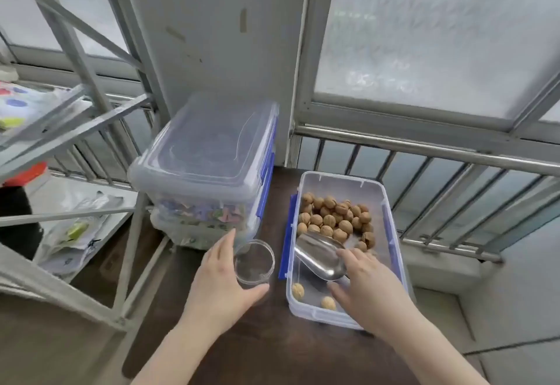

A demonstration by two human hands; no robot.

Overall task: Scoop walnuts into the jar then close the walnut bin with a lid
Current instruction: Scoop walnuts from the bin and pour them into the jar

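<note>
**Scoop in hand, jar steadied, walnuts waiting**

Fingers of the right hand (pixel 363 281) are closing on the rear end of the metal scoop (pixel 319 258), whose handle is hidden under the hand; whether the hold is firm I cannot tell. The scoop's mouth points toward 11 o'clock, at the walnuts (pixel 333 218), and looks empty. The left hand (pixel 224 278) cups the clear jar (pixel 254 263) from 9 o'clock, fingers curved around its wall, thumb at the near rim.

Walnuts lie heaped at the 12 o'clock end of the walnut bin (pixel 394 251), with two strays at 6 o'clock. They are likely light, hard and prone to rolling, so a low push under the heap should load them better than a stab. The polished scoop may be slippery and is best held by its handle. The jar seems thin, light plastic, easy to tip, so the steadying hand helps.

Both jar and bin sit on a dark brown table (pixel 272 354). At 10 o'clock stand stacked lidded boxes (pixel 206 166); no loose lid for the bin is clearly visible. A railing (pixel 424 148) and frosted windows run behind, a metal rack (pixel 75 117) at 9 o'clock.
</note>
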